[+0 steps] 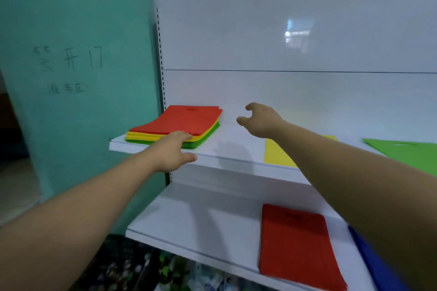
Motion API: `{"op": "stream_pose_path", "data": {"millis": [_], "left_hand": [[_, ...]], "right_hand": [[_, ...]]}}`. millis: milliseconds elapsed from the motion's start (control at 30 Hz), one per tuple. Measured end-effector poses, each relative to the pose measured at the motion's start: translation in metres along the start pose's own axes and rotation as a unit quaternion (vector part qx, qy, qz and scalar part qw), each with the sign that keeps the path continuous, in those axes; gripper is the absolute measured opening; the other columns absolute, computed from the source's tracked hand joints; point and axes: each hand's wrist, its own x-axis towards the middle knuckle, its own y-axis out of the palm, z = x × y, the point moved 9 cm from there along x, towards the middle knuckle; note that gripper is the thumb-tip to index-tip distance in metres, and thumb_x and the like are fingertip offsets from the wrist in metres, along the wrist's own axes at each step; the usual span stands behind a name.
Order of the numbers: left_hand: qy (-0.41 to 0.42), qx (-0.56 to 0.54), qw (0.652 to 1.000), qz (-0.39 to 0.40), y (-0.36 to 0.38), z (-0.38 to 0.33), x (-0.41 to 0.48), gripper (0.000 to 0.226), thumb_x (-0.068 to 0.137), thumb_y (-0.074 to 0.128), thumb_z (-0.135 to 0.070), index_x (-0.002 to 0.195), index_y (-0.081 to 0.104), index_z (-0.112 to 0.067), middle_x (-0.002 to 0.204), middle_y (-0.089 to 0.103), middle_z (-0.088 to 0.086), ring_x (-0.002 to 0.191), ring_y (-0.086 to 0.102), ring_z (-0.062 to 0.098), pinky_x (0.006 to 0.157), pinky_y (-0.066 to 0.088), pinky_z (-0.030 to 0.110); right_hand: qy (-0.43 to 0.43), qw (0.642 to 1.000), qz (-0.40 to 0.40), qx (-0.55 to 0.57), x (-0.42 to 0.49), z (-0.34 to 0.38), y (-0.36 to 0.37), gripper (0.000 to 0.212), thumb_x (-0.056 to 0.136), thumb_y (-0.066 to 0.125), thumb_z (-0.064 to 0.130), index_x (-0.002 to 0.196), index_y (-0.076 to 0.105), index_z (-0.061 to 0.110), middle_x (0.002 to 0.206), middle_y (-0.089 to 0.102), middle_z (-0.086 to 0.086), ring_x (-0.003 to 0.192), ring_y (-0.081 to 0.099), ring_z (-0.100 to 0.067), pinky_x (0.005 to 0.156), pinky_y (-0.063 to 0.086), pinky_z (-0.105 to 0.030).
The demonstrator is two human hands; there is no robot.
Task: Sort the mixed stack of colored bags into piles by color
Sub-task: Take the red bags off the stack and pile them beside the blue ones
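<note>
The mixed stack (pixel 186 123) lay at the left end of the upper shelf (pixel 236 149), red on top, yellow beneath and green at the bottom, its near edge just behind the shelf's front lip and its left side close to the slotted upright (pixel 162 66). The left hand (pixel 173 152) reached to that near edge, fingers stretched out and touching the top of the stack, thumb apart below them along the lip, with nothing pinched as far as could be seen. The right hand (pixel 261 120) hovered over the shelf to the right of the stack, fingers loosely curled and holding nothing. A bare stretch of white shelf lay between the stack and the yellow bag (pixel 277 156), which lay flat at the front lip. The right forearm covered much of the yellow bag. The green bag (pixel 406 153) further right was cut off by the frame's edge. On the lower shelf (pixel 201 220) a red bag (pixel 298 243) lay flat near the front, and the blue bag (pixel 376 267) beside it was blurred, half hidden by the forearm and cut off below. Behind both shelves stood a white back panel (pixel 283 30), and a teal wall (pixel 78 19) with faint handwriting closed the left side. Dark, blurred things with some green leaves showed under the lower shelf, too unclear to name.
</note>
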Motion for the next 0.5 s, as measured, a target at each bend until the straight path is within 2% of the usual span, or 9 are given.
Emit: {"op": "stream_pose_path", "data": {"millis": [233,333,500], "left_hand": [[-0.063,0.009,0.998,-0.018,-0.005,0.050,0.048,0.069,0.088,0.061,-0.043,0.145,0.033,-0.016,0.153,0.030,0.004,0.140,0.027,0.019,0.113,0.021,0.029],[-0.086,0.007,0.996,-0.022,-0.005,0.073,0.061,0.069,0.088,0.060,-0.045,0.145,0.034,-0.015,0.153,0.031,0.004,0.140,0.028,0.020,0.113,0.022,0.029],[-0.111,-0.009,0.993,-0.034,-0.012,0.110,0.087,0.067,0.089,0.058,-0.046,0.145,0.035,-0.015,0.150,0.035,0.005,0.135,0.036,0.021,0.110,0.028,0.030]], "right_hand": [[-0.025,0.999,0.025,0.028,0.078,0.004,0.037,0.061,0.095,0.050,0.042,0.145,0.035,0.011,0.146,0.042,-0.010,0.134,0.039,-0.027,0.103,0.033,-0.031],[-0.033,0.998,0.037,0.035,0.099,0.011,0.058,0.057,0.095,0.051,0.041,0.141,0.039,0.011,0.142,0.046,-0.012,0.130,0.043,-0.027,0.100,0.035,-0.031],[-0.040,0.998,0.047,0.030,0.137,0.026,0.090,0.059,0.095,0.051,0.042,0.142,0.039,0.008,0.141,0.047,-0.013,0.130,0.043,-0.028,0.101,0.035,-0.031]]}}
